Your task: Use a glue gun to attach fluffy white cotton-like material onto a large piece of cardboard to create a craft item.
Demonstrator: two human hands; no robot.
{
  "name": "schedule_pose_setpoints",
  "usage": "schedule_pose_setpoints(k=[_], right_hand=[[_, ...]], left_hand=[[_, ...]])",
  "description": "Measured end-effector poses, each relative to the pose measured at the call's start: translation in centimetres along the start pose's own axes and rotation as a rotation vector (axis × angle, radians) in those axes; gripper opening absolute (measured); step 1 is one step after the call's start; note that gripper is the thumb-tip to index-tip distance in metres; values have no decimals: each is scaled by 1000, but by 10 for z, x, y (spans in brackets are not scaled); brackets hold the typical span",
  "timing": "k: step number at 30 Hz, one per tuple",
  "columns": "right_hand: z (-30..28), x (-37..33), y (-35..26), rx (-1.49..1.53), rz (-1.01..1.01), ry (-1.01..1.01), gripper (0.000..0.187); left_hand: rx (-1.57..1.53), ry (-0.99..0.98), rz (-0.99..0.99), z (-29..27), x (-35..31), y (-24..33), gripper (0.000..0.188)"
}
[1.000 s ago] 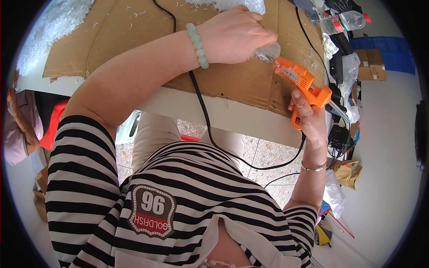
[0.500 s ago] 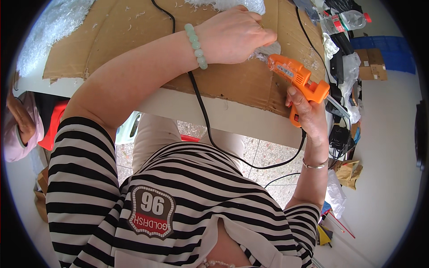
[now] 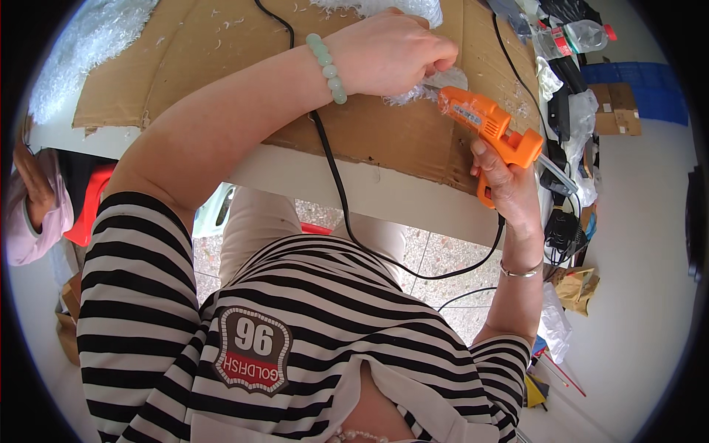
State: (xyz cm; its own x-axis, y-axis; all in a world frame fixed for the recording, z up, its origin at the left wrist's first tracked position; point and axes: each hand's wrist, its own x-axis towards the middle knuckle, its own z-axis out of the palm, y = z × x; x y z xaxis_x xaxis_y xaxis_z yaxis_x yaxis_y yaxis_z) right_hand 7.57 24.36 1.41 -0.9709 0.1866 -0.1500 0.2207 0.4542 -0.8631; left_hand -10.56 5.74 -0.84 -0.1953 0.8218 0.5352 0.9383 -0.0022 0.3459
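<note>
Brown cardboard sheet point(image 3: 221, 66) lay flat over the white table point(image 3: 384, 196), its near edge torn. Clear plastic bottle with red cap point(image 3: 587, 33) lay at the far right among black items. Blue crate point(image 3: 628, 74) and small brown cartons point(image 3: 617, 107) stood beyond, on the floor at right.

Left hand point(image 3: 391, 52), green bead bracelet at the wrist, was closed, fingers pinching a tuft of white fluffy material point(image 3: 436, 83) against the cardboard. Right hand point(image 3: 506, 181) was wrapped around the grip of an orange glue gun point(image 3: 487, 122); nozzle touched the tuft just beside the left fingertips. Black cord point(image 3: 332, 170) ran across the cardboard and hung off the table edge.

More white fluff point(image 3: 88, 52) lay at far left.
</note>
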Motion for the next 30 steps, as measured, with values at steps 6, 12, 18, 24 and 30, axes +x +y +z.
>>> schedule_pose_setpoints(k=[6,12,18,24,30], right_hand=[[0,-7,0,57,22,58,31],[-2,-11,-4,140,-36,102,31],[-5,-4,-2,23,28,15,31],[-13,-10,0,30,43,75,30],[-17,-11,1,6,40,106,32]], left_hand=[[-24,49,28,3,-2,-4,10],[571,150,206,-4,-3,13,9],[38,54,-67,9,0,0,15],[49,55,-59,9,2,1,19],[68,38,-69,9,1,1,20]])
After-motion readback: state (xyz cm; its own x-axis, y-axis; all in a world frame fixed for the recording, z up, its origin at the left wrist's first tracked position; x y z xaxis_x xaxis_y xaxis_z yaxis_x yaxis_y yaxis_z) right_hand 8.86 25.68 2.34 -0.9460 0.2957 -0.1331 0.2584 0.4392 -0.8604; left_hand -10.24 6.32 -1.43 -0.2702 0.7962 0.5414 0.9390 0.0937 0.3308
